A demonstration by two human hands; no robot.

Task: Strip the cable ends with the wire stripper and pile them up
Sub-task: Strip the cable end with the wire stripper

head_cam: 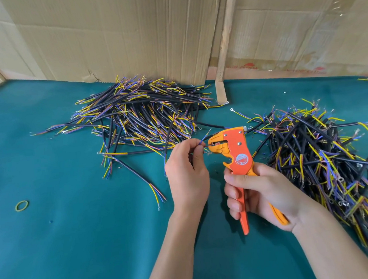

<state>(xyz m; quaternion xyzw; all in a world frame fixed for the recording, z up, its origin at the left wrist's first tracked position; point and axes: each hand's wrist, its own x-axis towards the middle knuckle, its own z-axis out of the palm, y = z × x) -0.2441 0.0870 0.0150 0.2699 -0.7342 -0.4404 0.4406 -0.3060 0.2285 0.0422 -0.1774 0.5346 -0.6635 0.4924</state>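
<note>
My right hand (258, 196) grips the handles of an orange wire stripper (233, 148), held upright with its jaws pointing left. My left hand (187, 172) pinches the thin coloured wires of a cable (203, 141) right at the stripper's jaws; the rest of that cable is hidden behind the hand. One pile of black cables (140, 114) with yellow, blue and brown ends lies behind my left hand. A second pile of cables (323, 150) lies to the right of the stripper.
The work surface is a teal cloth (64, 240). Cardboard sheets (123, 32) stand along the back, with a wooden strip (225, 45) leaning between them. A yellow-green rubber band (22, 205) lies at the left. A single loose cable (137, 173) lies left of my left hand.
</note>
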